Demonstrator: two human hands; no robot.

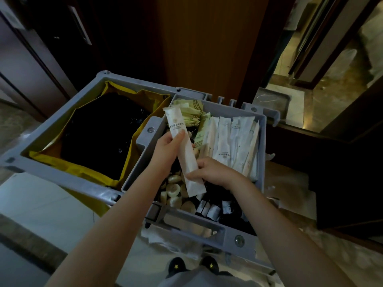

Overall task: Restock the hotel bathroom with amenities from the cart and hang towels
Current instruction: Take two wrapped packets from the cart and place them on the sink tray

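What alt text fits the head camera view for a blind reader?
Left hand and right hand hold one long white packet over a grey cart tray of similar packets, round soaps and small dark bottles; a yellow-lined bin sits at its left.

left hand (167, 147) grips white sachet (189, 160) | right hand (214, 170) pinches its base | above grey bin (134, 170)

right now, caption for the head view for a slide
Left hand and right hand hold a white packet above the cart's tray.
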